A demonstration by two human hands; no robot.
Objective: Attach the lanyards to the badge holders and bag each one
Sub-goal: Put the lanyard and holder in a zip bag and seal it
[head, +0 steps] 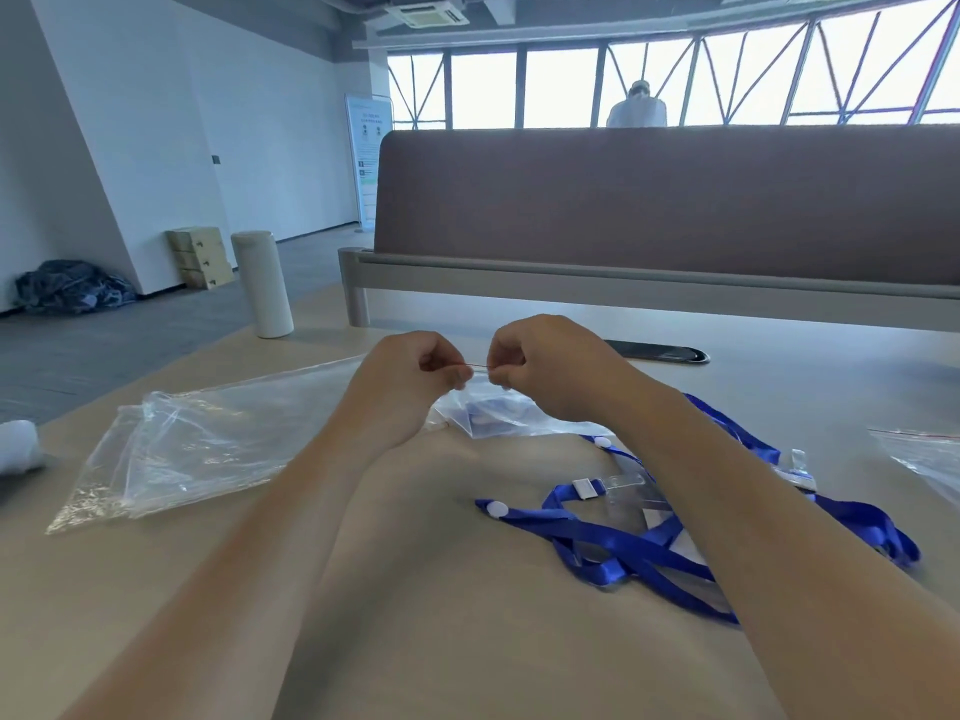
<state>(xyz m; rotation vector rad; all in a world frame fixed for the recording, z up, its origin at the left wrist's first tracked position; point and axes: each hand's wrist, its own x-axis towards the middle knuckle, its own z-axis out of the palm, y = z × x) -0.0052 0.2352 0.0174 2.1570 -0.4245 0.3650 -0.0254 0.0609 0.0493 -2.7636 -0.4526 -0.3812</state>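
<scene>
Above the table (441, 589), both arms were bare along their whole visible length, from the wrists back to where the frame cut them off. The left hand (415, 376) and the right hand (550, 371), over the table's far half, were bare too. The forearms looked slim at the wrists and much broader toward the table's near edge, stretched by the wide lens.
</scene>
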